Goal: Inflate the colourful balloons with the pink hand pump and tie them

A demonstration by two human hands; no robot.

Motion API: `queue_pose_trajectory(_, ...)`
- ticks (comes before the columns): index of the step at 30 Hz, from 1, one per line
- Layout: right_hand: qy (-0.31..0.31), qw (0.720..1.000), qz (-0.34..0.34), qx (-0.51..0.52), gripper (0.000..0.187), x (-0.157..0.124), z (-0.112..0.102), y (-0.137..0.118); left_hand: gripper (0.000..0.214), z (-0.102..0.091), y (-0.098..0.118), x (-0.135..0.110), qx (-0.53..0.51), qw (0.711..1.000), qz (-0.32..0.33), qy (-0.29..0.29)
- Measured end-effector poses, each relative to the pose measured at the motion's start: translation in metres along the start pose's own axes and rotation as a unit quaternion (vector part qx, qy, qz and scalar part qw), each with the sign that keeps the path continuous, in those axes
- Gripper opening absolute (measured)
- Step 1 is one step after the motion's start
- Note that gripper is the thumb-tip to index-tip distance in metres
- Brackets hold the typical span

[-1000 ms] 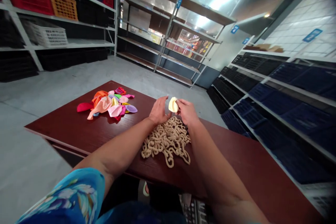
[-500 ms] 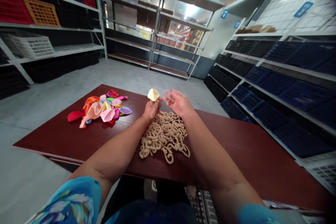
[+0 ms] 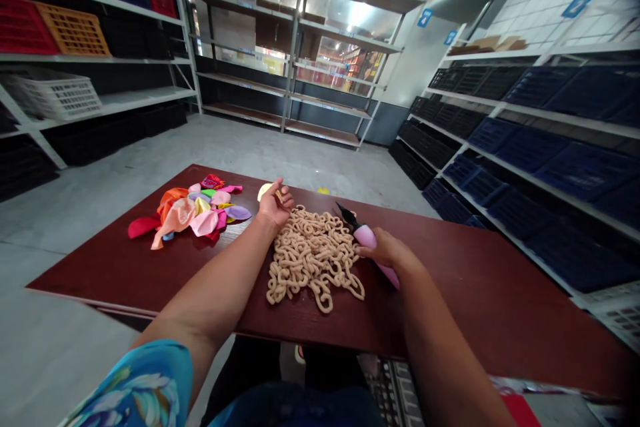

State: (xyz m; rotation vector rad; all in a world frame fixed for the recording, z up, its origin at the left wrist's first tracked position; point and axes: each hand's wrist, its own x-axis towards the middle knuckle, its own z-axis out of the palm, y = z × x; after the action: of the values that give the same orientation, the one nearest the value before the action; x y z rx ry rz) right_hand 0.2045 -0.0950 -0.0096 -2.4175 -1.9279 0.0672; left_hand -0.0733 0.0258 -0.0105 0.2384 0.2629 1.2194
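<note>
A tangled pile of thick beige cord (image 3: 310, 257) lies in the middle of the dark red table (image 3: 465, 280). My left hand (image 3: 274, 207) is over the pile's far left edge, palm turned inward and fingers apart. Just behind its thumb shows a pale yellow limp balloon (image 3: 263, 192); whether they touch I cannot tell. At the pile's right side, my right hand (image 3: 387, 250) is wrapped round a pink balloon pump (image 3: 365, 236) with a black pointed nozzle aimed away from me. Its middle is hidden by the fingers.
A heap of colourful limp balloons (image 3: 193, 210) lies on the table's left part. Beyond the floor stand bare metal shelves (image 3: 295, 80). Crate-filled racks rise at left and right, with an orange crate (image 3: 75, 30) and dark blue crates (image 3: 575, 173).
My right hand has come down and right from the left hand and now holds the pink pump. My left hand has shifted left and its pinch on the pale yellow balloon has loosened.
</note>
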Motion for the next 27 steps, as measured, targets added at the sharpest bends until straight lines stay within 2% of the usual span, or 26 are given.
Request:
queue_pose_trajectory(3, -0.031, 0.999, 0.027, 0.007, 0.057, 0.0, -0.004, -0.002, 0.011, -0.005, -0.001, 0.004, -0.01, 1.0, 0.015, -0.009)
queue_pose_trajectory(5, -0.007, 0.999, 0.018, 0.027, 0.053, 0.002, -0.011, -0.013, 0.015, -0.009, -0.001, 0.008, -0.013, 1.0, 0.028, 0.0)
queue_pose_trajectory(7, 0.022, 0.997, -0.034, 0.058, 0.048, 0.004, -0.02, -0.031, 0.017, -0.012, -0.002, 0.012, -0.015, 0.999, 0.041, 0.02)
queue_pose_trajectory(11, 0.071, 0.975, -0.187, 0.098, 0.047, 0.004, -0.027, -0.076, 0.015, -0.016, 0.002, 0.018, -0.028, 0.995, 0.082, 0.057)
queue_pose_trajectory(14, 0.103, 0.963, -0.234, 0.082, 0.051, 0.001, -0.019, -0.093, 0.012, -0.018, 0.008, 0.022, -0.054, 0.986, 0.119, 0.102)
queue_pose_trajectory(21, 0.13, 0.958, -0.252, 0.031, 0.049, 0.001, 0.0, -0.084, 0.013, -0.017, 0.015, 0.022, -0.039, 0.973, 0.175, 0.145)
queue_pose_trajectory(27, 0.12, 0.961, -0.248, 0.023, 0.049, 0.003, 0.001, -0.085, 0.031, -0.006, 0.008, 0.015, 0.029, 0.97, 0.186, 0.156)
